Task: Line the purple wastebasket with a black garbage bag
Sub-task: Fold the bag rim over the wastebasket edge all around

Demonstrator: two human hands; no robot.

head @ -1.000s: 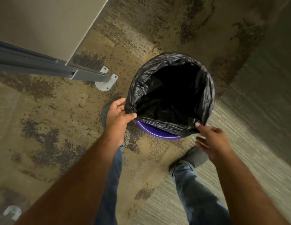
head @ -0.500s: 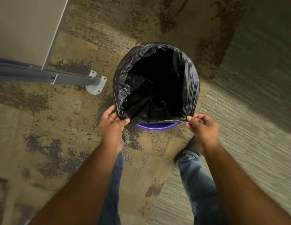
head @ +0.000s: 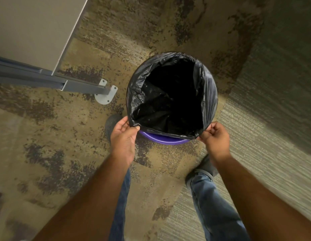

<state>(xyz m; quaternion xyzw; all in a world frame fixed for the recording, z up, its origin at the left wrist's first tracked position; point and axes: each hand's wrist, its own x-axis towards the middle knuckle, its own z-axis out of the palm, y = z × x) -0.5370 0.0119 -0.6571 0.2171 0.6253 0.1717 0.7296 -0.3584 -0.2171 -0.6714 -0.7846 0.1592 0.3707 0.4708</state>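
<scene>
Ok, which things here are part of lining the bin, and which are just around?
Part of the job:
black garbage bag
purple wastebasket
left hand
right hand

Just around:
desk leg foot
desk panel
carpet
shoes

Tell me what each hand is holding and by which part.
Both hold the black garbage bag by its near rim: left hand pinches the left corner, right hand the right corner, above the wastebasket.

Bare forearms, blue jeans (head: 215, 206), and dark grey shoes (head: 111, 122).
</scene>
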